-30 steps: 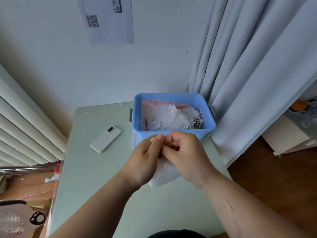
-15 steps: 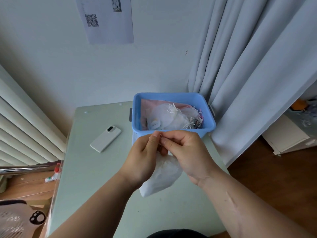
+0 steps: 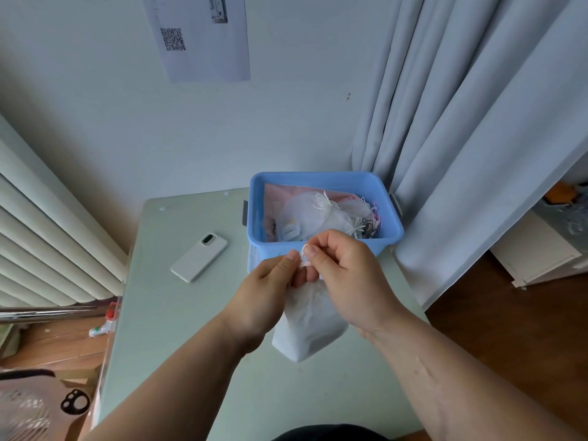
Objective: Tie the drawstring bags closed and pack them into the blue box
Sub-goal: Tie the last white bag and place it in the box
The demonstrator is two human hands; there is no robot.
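You've got the white bag [image 3: 310,326] hanging in the air over the table [image 3: 178,313], just off the 6 o'clock side of the blue box [image 3: 321,179]. Your left hand [image 3: 264,291] and right hand [image 3: 346,281] are close together at its mouth. Each one has thumb and forefinger pinched on the thin white cord [image 3: 304,251], and a little loop of it pokes out between your fingertips.

Handling-wise, it looks like thin, soft cloth and pretty light, so it'll sag and swing rather than hold a shape. The cord's skinny and probably slips easily, so I'd grip it close to the gathered neck and not out at the ends.

What you can't see:
- **The neck:** your fingers cover it, so I can't tell if a knot's formed or how tight the mouth is cinched.
- **The contents:** whatever's inside the bag doesn't show through.
- **The box:** there are tied bags [image 3: 318,214] on something pink, plus a dark tangle at the 3 o'clock side that's too small to make out.

A phone [image 3: 199,256] sits at about 10 o'clock from your hands.
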